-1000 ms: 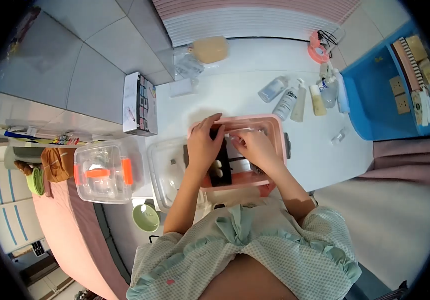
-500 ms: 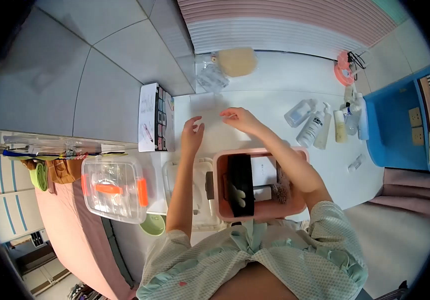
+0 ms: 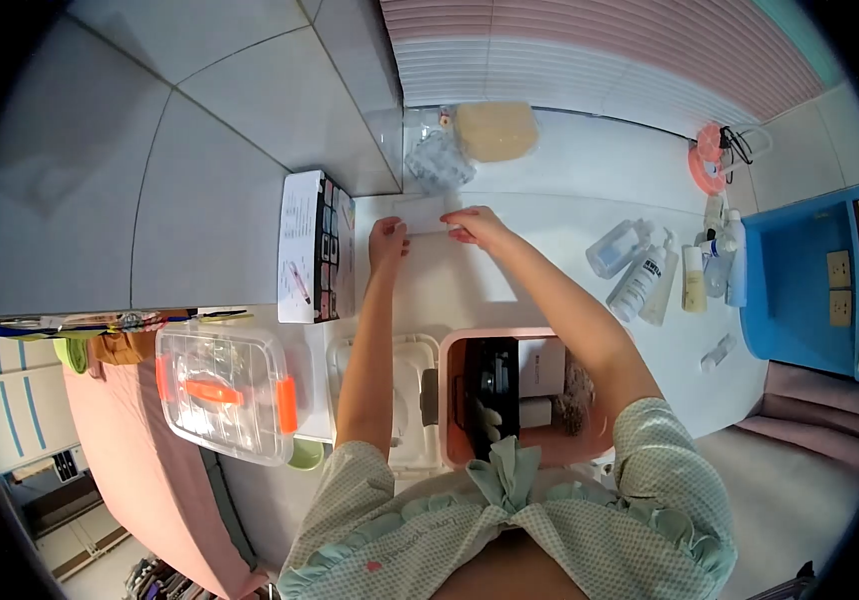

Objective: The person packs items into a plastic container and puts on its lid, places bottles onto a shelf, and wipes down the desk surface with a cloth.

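A: Where are the hands?
B: Both reach to the far side of the white table (image 3: pixel 660 370). Left hand (image 3: pixel 388 241) is at the left end of a flat whitish packet (image 3: pixel 424 213), right hand (image 3: pixel 476 227) at its right end. Fingers curled narrow on both; cannot tell whether either grips.

A: Why one at each end?
B: Inferred: a thin, flat item is steadied more evenly from two sides. It sits just near of a crumpled plastic bag (image 3: pixel 439 164); whether raised off the surface, cannot tell.

A: And the pink bin (image 3: pixel 446 420)?
B: Near side, between the forearms and close to the body. Uncovered, lid (image 3: pixel 405 375) laid just left, which presumably keeps the contents within reach. Inside: black case (image 3: pixel 499 380) at left, white box (image 3: pixel 542 367) beside it, fuzzy item (image 3: pixel 577 400) at right.

A: Bottles (image 3: pixel 640 282)?
B: Grouped on the right, apart from both hands, probably for arm room.
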Demonstrator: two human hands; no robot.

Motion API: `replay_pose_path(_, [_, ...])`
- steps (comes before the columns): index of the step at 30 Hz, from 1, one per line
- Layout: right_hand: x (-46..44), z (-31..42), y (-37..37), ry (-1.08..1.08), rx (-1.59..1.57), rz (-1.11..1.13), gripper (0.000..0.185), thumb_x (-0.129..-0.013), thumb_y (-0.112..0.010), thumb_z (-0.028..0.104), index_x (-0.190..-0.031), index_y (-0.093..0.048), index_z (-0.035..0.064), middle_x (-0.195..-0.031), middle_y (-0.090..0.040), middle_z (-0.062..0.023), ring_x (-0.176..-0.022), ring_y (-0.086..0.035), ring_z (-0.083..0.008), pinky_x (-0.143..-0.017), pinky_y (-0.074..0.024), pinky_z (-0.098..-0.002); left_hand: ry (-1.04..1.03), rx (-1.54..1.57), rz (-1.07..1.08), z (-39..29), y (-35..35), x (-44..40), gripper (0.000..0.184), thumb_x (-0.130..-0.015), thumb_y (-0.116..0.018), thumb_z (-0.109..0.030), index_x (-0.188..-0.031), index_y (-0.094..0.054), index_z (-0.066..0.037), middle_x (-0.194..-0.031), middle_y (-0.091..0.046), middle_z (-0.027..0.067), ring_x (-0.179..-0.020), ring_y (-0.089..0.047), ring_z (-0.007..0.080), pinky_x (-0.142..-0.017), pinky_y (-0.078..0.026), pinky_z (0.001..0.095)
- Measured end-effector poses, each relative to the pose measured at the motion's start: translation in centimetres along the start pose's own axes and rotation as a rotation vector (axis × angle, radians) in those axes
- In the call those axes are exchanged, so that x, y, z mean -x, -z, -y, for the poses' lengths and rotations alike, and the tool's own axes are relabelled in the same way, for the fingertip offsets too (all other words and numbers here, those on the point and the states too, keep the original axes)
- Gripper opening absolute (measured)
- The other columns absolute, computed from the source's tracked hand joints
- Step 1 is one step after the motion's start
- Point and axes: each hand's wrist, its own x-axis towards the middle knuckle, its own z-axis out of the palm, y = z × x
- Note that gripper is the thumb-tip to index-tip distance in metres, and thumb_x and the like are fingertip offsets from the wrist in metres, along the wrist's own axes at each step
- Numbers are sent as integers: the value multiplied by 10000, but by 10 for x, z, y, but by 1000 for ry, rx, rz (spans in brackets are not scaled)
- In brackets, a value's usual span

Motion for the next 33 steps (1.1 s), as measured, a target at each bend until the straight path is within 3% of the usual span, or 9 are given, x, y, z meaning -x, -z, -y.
replay_pose_path(5, [31, 13, 5, 206, 63, 8, 219, -797, -664, 100, -989, -655, -4, -759, -614, -31, -635, -529, -83, -582, -438, -215, -20, -21, -88, -5, 0, 22, 287, -830, -639, -174, -1043, -563, 2, -772, -557, 33, -517, -505, 105, -442, -428, 249])
replay_pose_path(12, [145, 38, -5, 481, 172, -133, 350, -795, -672, 107, -1123, -569, 44, -709, -586, 5, -574, -434, -45, -505, -331, -200, -7, 49, 174, -53, 6, 113, 239, -835, -640, -188, -1028, -577, -62, -807, -586, -16, -672, -536, 66, -599, -464, 226])
replay_pose_path(17, [222, 19, 1, 457, 123, -26, 423, -798, -676, 120, -1190, -527, 61, -731, -589, 24, -581, -438, -25, -499, -318, -173, -29, 182, 293, -78, 14, 201, 146, -849, -606, -131, -977, -559, -80, -863, -614, -4, -715, -561, 67, -624, -458, 215])
replay_pose_path(20, [257, 0, -9, 445, 27, 13, 398, -819, -656, 109, -1192, -528, 54, -766, -591, 32, -565, -424, -10, -477, -306, -158, 31, 278, 322, -74, 22, 242, 224, -826, -621, -72, -1028, -522, -69, -891, -624, 52, -779, -592, 125, -625, -479, 250])
replay_pose_path(25, [292, -36, -26, 384, -22, -35, 285, -827, -653, 134, -1080, -576, 27, -737, -590, 14, -553, -448, -27, -488, -352, -177, 18, 350, 313, -52, 16, 294, 366, -815, -617, -18, -1153, -479, -57, -1067, -582, 90, -785, -589, 114, -631, -486, 237])
replay_pose_path(28, [305, -47, -35, 383, -63, -33, 197, -830, -635, 134, -996, -599, 34, -682, -568, 20, -536, -451, -34, -484, -348, -184, -204, 118, 254, -26, 15, 309, 326, -804, -621, -13, -1119, -545, -54, -1110, -579, 101, -830, -577, 89, -643, -489, 229])
replay_pose_path(29, [305, -53, -35, 368, -52, -28, 216, -833, -630, 138, -1020, -594, 37, -682, -567, 23, -537, -455, -32, -482, -344, -181, -311, -107, 211, -19, 19, 312, 325, -784, -600, 19, -1102, -579, -44, -1114, -597, 92, -887, -595, 132, -753, -477, 243])
replay_pose_path(32, [303, -64, -37, 329, 47, 28, 190, -832, -607, 131, -996, -602, 36, -635, -539, 42, -518, -438, -27, -464, -323, -188, -805, -539, -7, -28, 20, 335, 307, -773, -587, 27, -1073, -599, -39, -1147, -594, 107, -885, -596, 151, -751, -476, 251])
replay_pose_path(33, [304, -64, -38, 309, 97, 59, 184, -831, -606, 133, -986, -604, 33, -628, -534, 45, -516, -435, -26, -460, -320, -190, -854, -589, 15, -29, 22, 339, 304, -779, -582, 15, -1076, -604, -43, -1146, -587, 124, -904, -598, 187, -757, -474, 263])
